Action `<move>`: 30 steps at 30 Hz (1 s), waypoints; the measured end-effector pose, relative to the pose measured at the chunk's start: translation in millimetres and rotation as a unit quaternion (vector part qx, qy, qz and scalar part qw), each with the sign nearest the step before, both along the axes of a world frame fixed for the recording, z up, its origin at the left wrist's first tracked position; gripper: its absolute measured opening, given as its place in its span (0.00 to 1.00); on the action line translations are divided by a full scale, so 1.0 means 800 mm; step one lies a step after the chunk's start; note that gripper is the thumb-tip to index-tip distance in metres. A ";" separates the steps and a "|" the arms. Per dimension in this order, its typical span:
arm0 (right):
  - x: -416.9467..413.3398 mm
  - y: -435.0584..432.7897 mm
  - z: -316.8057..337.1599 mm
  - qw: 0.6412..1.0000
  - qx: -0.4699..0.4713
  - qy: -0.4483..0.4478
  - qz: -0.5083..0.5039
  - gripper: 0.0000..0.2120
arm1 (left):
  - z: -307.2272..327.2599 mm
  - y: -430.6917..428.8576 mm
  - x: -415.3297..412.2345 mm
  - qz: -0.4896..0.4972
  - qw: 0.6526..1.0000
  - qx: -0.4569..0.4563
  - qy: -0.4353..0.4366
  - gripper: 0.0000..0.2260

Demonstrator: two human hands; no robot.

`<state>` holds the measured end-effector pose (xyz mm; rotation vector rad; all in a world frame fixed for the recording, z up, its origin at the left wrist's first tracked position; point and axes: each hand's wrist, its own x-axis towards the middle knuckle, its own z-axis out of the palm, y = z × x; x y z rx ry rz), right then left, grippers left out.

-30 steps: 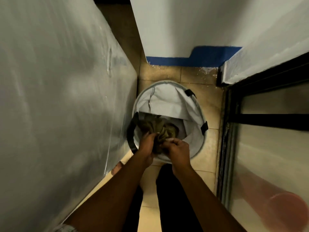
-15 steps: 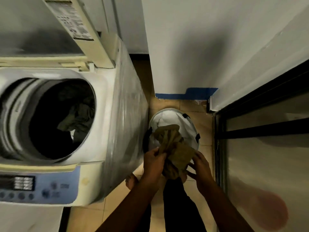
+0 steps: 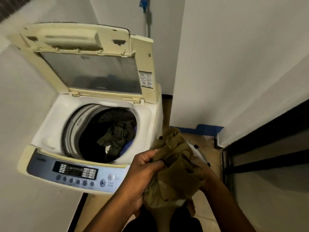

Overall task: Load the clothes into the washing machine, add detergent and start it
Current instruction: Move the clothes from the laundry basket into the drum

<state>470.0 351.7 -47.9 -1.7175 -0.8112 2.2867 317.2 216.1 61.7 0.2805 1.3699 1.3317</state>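
Observation:
A top-loading washing machine [image 3: 50,124] stands at the left with its cream lid [image 3: 87,52] raised. Dark and olive clothes [image 3: 117,133] lie in its drum. I hold a bundled olive-brown garment [image 3: 175,169] in the air, to the right of the machine's front corner. My left hand [image 3: 143,166] grips its left side. My right hand [image 3: 204,172] is mostly hidden behind the cloth, on the bundle's right side. A sliver of the white laundry basket [image 3: 199,152] shows behind the garment.
The machine's control panel [image 3: 75,171] with buttons faces me at the front. White walls close in on both sides. A dark-framed door [image 3: 267,151] runs along the right. A pipe with a blue tap [image 3: 143,5] hangs on the back wall. Tan floor tiles lie below.
Both hands have lifted the olive-brown garment out of the basket and up beside the machine. My view has risen from the basket to the open washer.

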 end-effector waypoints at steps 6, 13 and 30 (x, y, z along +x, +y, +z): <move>-0.084 -0.018 0.048 0.986 0.002 0.169 0.010 0.22 | 0.042 -0.077 -0.090 0.122 0.990 0.019 0.071 0.15; -0.192 -0.045 0.081 0.974 0.072 0.202 0.076 0.18 | 0.036 -0.122 -0.186 0.264 0.956 0.004 0.125 0.13; -0.351 -0.087 0.055 0.980 0.062 0.125 0.140 0.15 | -0.055 -0.083 -0.304 0.205 0.966 -0.075 0.135 0.11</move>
